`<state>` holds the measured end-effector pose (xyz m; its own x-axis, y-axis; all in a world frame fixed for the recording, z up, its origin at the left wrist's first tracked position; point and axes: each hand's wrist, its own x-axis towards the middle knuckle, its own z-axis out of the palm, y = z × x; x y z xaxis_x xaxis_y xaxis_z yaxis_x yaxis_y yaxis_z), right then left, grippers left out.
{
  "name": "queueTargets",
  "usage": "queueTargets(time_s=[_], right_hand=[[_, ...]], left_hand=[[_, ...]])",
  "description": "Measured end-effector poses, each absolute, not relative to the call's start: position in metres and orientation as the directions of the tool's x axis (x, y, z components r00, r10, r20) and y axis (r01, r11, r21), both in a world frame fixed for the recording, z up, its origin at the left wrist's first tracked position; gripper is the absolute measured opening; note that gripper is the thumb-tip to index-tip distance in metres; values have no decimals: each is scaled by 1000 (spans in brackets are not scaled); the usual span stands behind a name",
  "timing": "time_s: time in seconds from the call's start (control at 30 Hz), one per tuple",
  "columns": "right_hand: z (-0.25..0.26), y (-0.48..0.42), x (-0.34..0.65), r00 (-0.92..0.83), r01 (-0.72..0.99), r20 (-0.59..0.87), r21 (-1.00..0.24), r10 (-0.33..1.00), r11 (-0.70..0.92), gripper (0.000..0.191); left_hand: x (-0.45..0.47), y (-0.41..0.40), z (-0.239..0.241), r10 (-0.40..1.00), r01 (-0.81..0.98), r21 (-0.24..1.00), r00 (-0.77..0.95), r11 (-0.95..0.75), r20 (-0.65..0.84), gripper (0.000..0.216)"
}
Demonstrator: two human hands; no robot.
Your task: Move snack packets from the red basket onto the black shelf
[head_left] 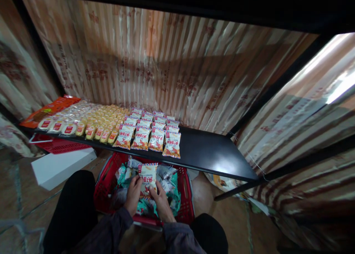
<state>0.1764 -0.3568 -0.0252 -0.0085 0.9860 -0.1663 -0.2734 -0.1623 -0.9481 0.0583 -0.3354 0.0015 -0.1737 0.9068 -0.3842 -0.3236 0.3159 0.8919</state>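
Observation:
Both hands grip one white snack packet [148,176] with red print, held upright over a red basket [185,209]. My left hand [133,193] pinches its left edge and my right hand [160,200] holds its lower right edge. The basket sits between my knees and is filled with more packets, white ones and green ones [173,198]. Just above the basket, a black shelf [210,150] carries rows of the same white and red packets [151,133] at its middle.
Yellow packets [104,122] and clear-wrapped ones [63,120] fill the shelf's left part, with orange bags [50,109] at the far left. The shelf's right part is bare. A white box [62,167] and another red basket [58,144] lie on the floor at left. Striped sheeting backs the shelf.

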Motion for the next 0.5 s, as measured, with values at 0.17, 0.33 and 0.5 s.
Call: queueTargets(time_s=[0.17,0.33,0.5], right_hand=[[-25,-355,177,17,-264,-154,-954,988,-144,56],[-28,-354,179,103,-196,-145,-973,984,-122,59],[-18,-353,179,95,-144,-122,-984,988,-108,55]], left_hand=[[63,-335,10,899,-357,863,-119,358,-422,44],[67,-333,4,914,-308,896,-149,320,-378,48],[68,-332,-1,912,-261,918,-207,298,-355,50]])
